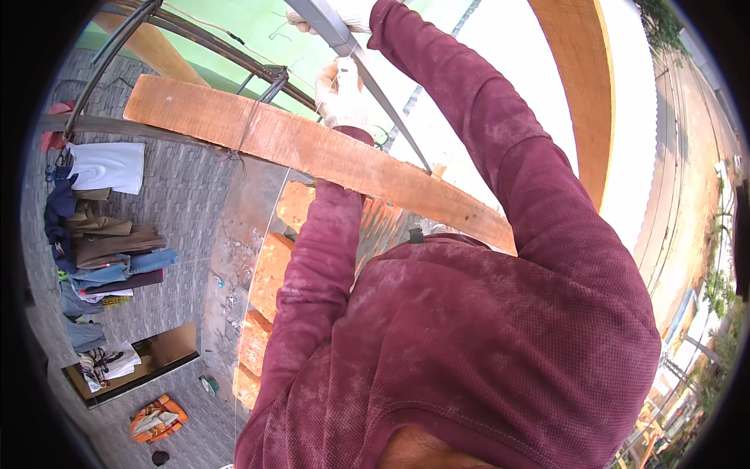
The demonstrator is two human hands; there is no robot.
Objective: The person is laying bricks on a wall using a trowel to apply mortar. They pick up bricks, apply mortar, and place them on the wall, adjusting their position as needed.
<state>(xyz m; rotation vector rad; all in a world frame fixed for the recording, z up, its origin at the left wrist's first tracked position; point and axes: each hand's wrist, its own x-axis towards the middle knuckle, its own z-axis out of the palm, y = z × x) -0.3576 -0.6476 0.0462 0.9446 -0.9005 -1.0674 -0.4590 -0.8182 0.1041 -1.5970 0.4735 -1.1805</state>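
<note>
A grey metal bar (334,33) slants from the top edge down to the wooden plank (297,152). My right hand (355,17), in a pale work glove, reaches behind this bar; its fingertips show on the bar's left side, and the fingers look closed around it. Just below, my left hand (341,98) wears a pale glove too. Its fingers are curled beside the bar around a small white piece that I cannot make out. My left forearm passes beneath the plank, which hides part of the sleeve.
Steel rebar (211,37) tied with wire runs before a green wall (226,14). Orange bricks (269,273) line a taut string below. Another wooden board (582,94) curves at the right. Hung clothes (109,234) and an orange bag (158,418) are at the left.
</note>
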